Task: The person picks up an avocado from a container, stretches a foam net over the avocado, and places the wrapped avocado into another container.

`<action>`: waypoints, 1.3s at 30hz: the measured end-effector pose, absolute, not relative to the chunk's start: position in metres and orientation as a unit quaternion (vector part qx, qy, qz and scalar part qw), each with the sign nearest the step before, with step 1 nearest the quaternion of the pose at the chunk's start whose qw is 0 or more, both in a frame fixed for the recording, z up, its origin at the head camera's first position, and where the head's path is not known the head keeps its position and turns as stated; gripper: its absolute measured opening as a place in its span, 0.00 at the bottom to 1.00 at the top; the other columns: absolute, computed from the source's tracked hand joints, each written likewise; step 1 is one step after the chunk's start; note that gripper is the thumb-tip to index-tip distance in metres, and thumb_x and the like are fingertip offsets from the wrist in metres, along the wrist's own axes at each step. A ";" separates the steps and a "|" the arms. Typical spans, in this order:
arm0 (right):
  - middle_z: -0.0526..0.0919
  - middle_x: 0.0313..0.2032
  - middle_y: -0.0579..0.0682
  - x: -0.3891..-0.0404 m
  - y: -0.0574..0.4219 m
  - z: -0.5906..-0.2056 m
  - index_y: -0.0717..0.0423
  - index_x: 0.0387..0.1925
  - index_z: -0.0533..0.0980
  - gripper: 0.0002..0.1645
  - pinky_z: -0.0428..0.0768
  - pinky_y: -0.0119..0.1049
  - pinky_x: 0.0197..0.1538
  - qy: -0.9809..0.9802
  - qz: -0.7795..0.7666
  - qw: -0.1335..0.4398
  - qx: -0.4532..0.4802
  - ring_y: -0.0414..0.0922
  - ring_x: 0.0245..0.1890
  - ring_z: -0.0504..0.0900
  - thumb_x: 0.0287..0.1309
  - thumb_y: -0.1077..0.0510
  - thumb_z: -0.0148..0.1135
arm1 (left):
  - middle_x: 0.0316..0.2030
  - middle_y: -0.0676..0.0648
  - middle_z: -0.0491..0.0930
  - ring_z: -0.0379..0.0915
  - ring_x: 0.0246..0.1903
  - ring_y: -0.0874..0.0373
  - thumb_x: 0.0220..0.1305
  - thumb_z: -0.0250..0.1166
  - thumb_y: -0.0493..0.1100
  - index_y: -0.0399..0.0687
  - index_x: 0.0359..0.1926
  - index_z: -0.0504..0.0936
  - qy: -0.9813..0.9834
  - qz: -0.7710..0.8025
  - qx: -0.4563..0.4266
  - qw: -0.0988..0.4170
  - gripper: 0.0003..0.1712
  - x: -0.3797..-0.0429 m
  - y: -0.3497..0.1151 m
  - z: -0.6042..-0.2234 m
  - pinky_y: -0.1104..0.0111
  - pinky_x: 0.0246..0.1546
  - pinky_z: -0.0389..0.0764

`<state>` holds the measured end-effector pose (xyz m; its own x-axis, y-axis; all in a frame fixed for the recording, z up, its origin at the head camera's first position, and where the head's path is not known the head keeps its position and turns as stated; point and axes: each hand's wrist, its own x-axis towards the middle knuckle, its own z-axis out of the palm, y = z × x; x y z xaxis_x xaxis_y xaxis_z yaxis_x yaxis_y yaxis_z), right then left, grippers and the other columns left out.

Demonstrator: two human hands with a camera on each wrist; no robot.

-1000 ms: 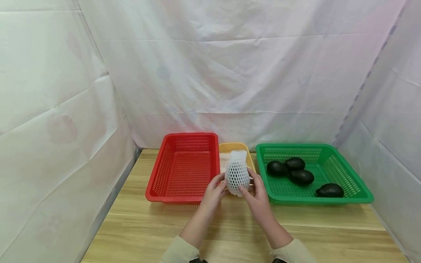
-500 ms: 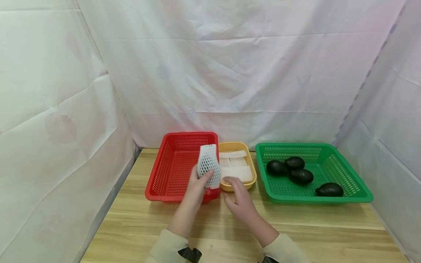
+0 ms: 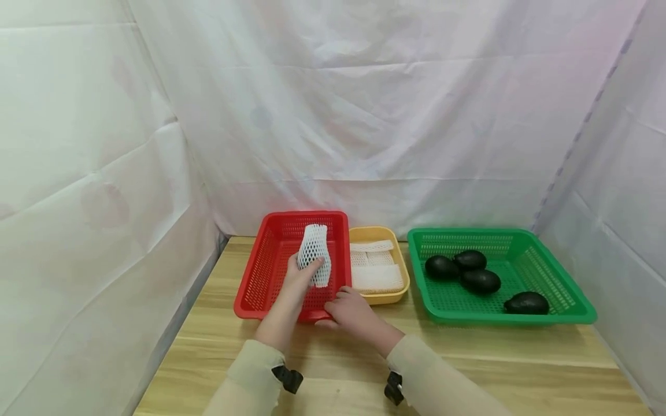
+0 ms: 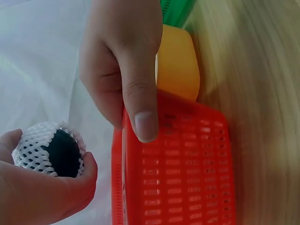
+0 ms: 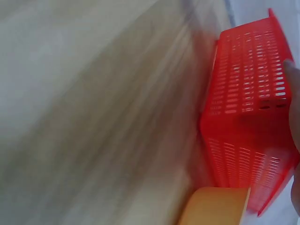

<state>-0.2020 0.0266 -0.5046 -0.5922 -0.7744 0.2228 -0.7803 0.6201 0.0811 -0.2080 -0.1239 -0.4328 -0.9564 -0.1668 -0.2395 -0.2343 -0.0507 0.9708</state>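
Note:
My left hand grips an avocado in a white foam net sleeve over the inside of the red basket. The sleeve's narrow end points toward the back. In the left wrist view, the dark end of the avocado shows through the sleeve's open end. At the front right corner of the red basket, my right hand holds the rim. Its thumb lies down the outer side, with the other fingers across the rim and partly hidden.
A small yellow basket with several flat white foam nets stands right of the red one. Farther right is a green basket containing several bare avocados. White curtains enclose the wooden table.
Both hands held the sleeved avocado in front of the yellow basket. The right hand let go and moved left to the red basket's rim; the left hand carried the avocado left over that basket.

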 end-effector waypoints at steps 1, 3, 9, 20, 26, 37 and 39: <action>0.78 0.17 0.40 -0.205 0.024 -0.505 0.45 0.21 0.76 0.27 0.71 0.36 0.46 -0.889 -0.006 0.121 0.441 0.40 0.24 0.75 0.62 0.31 0.53 | 0.60 0.39 0.67 0.68 0.56 0.47 0.63 0.66 0.52 0.47 0.71 0.53 0.694 0.705 -0.145 0.030 0.44 -0.211 -0.125 -0.431 0.55 0.56 0.72; 0.73 0.13 0.39 -0.211 0.021 -0.504 0.44 0.17 0.73 0.30 0.68 0.34 0.37 -0.888 -0.023 0.110 0.446 0.38 0.19 0.71 0.61 0.29 0.52 | 0.60 0.39 0.67 0.68 0.56 0.46 0.62 0.67 0.52 0.47 0.71 0.53 0.712 0.687 -0.138 0.043 0.44 -0.220 -0.130 -0.428 0.54 0.56 0.73; 0.73 0.13 0.38 -0.224 0.019 -0.492 0.43 0.17 0.73 0.30 0.67 0.34 0.36 -0.897 -0.018 0.041 0.440 0.35 0.18 0.70 0.60 0.28 0.52 | 0.60 0.38 0.66 0.68 0.57 0.44 0.60 0.69 0.55 0.45 0.70 0.53 0.781 0.612 -0.111 0.054 0.47 -0.260 -0.147 -0.418 0.51 0.55 0.74; 0.75 0.14 0.38 -0.231 0.015 -0.485 0.44 0.18 0.75 0.29 0.67 0.36 0.37 -0.897 -0.022 0.043 0.440 0.35 0.16 0.69 0.60 0.29 0.54 | 0.61 0.32 0.62 0.67 0.59 0.40 0.62 0.68 0.50 0.39 0.70 0.47 0.746 0.643 -0.165 0.048 0.49 -0.315 -0.167 -0.424 0.51 0.55 0.74; 0.73 0.14 0.37 -0.232 0.013 -0.490 0.44 0.19 0.75 0.30 0.66 0.35 0.37 -0.905 -0.022 0.026 0.425 0.35 0.17 0.68 0.59 0.27 0.52 | 0.59 0.34 0.65 0.69 0.53 0.45 0.60 0.67 0.54 0.37 0.68 0.49 0.763 0.615 -0.195 0.041 0.48 -0.341 -0.181 -0.443 0.52 0.56 0.73; 0.73 0.15 0.37 -0.217 0.015 -0.497 0.43 0.24 0.78 0.28 0.67 0.34 0.39 -0.908 -0.009 0.001 0.419 0.36 0.19 0.68 0.58 0.27 0.54 | 0.47 0.36 0.78 0.74 0.44 0.45 0.59 0.70 0.51 0.32 0.56 0.72 0.878 0.440 -0.178 0.064 0.33 -0.343 -0.192 -0.463 0.53 0.49 0.78; 0.71 0.14 0.37 -0.214 0.016 -0.497 0.43 0.23 0.77 0.27 0.66 0.34 0.39 -0.908 -0.009 0.003 0.418 0.36 0.18 0.67 0.58 0.27 0.54 | 0.45 0.34 0.77 0.73 0.44 0.43 0.56 0.71 0.50 0.31 0.53 0.73 0.917 0.363 -0.161 0.046 0.33 -0.342 -0.193 -0.465 0.51 0.48 0.78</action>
